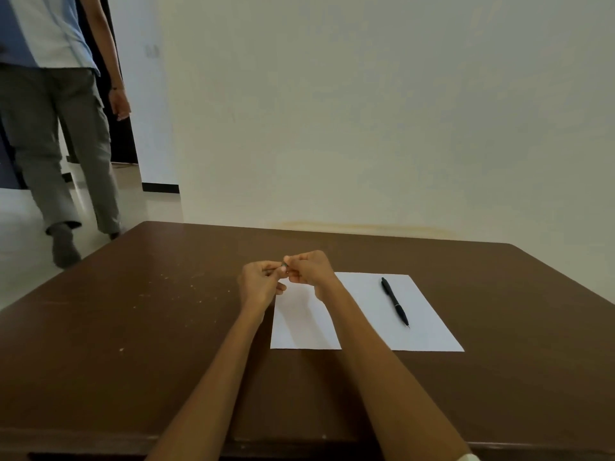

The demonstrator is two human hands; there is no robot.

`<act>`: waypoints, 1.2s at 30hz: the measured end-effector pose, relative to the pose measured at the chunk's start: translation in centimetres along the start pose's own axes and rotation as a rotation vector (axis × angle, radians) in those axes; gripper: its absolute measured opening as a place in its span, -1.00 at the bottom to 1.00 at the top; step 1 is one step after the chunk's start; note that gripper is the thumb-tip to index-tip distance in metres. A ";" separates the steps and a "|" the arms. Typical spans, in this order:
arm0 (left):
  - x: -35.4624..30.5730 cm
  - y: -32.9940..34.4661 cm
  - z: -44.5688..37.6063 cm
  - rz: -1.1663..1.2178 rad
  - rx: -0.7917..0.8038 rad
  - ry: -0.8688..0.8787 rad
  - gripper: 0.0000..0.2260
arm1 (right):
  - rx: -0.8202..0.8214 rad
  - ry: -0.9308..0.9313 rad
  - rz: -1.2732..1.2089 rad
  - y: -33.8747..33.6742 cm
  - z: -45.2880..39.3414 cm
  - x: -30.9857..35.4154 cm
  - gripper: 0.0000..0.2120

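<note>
Both my hands are raised over the brown table (pixel 133 327), fingertips meeting. My left hand (pixel 259 284) and my right hand (pixel 311 269) pinch a small dark object (pixel 284 265) between them; it is too small and too covered by fingers to identify. A white sheet of paper (pixel 426 327) lies flat on the table just right of my hands. A black pen (pixel 395 301) rests on the sheet, tip pointing toward me.
A pale wall (pixel 366 111) stands right behind the table's far edge. At the far left a person (pixel 60 128) in grey trousers stands on the light floor beside a dark doorway. Small pale specks dot the table's left half.
</note>
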State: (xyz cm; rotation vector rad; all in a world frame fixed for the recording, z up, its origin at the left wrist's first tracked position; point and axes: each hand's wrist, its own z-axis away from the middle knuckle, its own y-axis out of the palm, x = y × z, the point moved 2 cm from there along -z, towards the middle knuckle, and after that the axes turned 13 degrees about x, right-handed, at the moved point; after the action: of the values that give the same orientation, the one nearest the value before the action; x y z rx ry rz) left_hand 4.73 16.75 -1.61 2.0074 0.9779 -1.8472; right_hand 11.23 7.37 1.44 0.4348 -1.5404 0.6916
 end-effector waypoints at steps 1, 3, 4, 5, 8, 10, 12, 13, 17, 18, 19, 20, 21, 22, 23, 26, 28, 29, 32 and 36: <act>0.0 0.0 0.1 0.005 -0.010 -0.004 -0.83 | -0.009 0.000 -0.012 0.0 0.1 0.0 -0.74; 0.0 0.1 0.1 0.045 -0.036 -0.005 -0.82 | -0.032 -0.018 -0.025 -0.2 0.1 -0.1 -0.75; 0.0 0.0 0.2 0.084 -0.055 -0.005 -0.82 | -0.044 -0.026 -0.010 -0.1 0.1 -0.2 -0.77; -0.1 -0.1 0.2 0.133 -0.076 -0.006 -0.83 | -0.055 -0.027 0.044 -0.1 0.0 -0.3 -0.78; 0.1 -0.5 0.2 0.309 -0.101 -0.022 -0.84 | -0.058 0.003 0.410 0.4 -0.6 -1.0 -0.80; 0.3 -0.8 0.2 0.402 -0.104 -0.040 -0.86 | -0.039 0.023 0.606 1.0 -1.2 -1.6 -0.77; 0.3 -0.8 0.1 0.444 -0.104 -0.044 -0.85 | -0.011 0.032 0.709 1.7 -1.6 -1.9 -0.76; 0.3 -0.8 0.1 0.455 -0.104 -0.046 -0.84 | -0.008 0.040 0.747 1.9 -1.7 -1.9 -0.76; 0.6 -0.9 0.1 0.500 -0.120 -0.082 -0.79 | -0.064 0.006 0.790 2.2 -1.9 -2.4 -0.77; 0.7 -1.0 0.1 0.521 -0.121 -0.093 -0.78 | -0.068 -0.002 0.795 2.2 -1.9 -2.5 -0.77; 0.7 -1.1 0.2 0.547 -0.117 -0.105 -0.78 | -0.065 -0.002 0.798 2.2 -2.0 -2.6 -0.77; 0.8 -1.1 0.3 0.572 -0.110 -0.117 -0.78 | -0.057 -0.001 0.794 2.2 -2.0 -2.6 -0.77; 0.8 -1.1 0.4 0.593 -0.102 -0.131 -0.78 | -0.047 -0.002 0.781 2.1 -2.1 -2.5 -0.77; 0.8 -1.0 0.4 0.616 -0.095 -0.146 -0.78 | -0.044 -0.017 0.763 1.8 -2.1 -2.3 -0.78; 0.8 -1.1 0.5 0.643 -0.087 -0.161 -0.78 | -0.053 -0.046 0.739 1.6 -2.0 -1.8 -0.78; 0.5 -1.0 0.7 0.720 -0.065 -0.187 -0.76 | -0.060 -0.146 0.638 0.5 -1.6 0.3 -0.82; 0.2 -1.0 0.7 0.758 -0.056 -0.192 -0.77 | 0.054 -0.220 0.631 0.2 -1.0 1.6 -0.85; 0.1 -1.0 0.8 0.787 -0.051 -0.194 -0.77 | 0.131 -0.255 0.664 0.3 -0.7 2.1 -0.86; -0.3 -0.7 0.9 0.935 -0.037 -0.204 -0.75 | 0.225 -0.313 0.821 0.8 0.3 2.6 -0.82; -0.8 0.5 0.8 1.088 0.031 -0.218 -0.71 | 0.164 -0.366 0.902 0.6 1.2 2.0 -0.82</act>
State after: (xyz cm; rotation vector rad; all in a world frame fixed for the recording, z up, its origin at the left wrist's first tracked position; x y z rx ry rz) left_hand 4.39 15.64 -1.16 1.7113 -0.2278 -1.3596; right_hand 9.75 7.32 3.36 -0.0543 -2.0359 1.5000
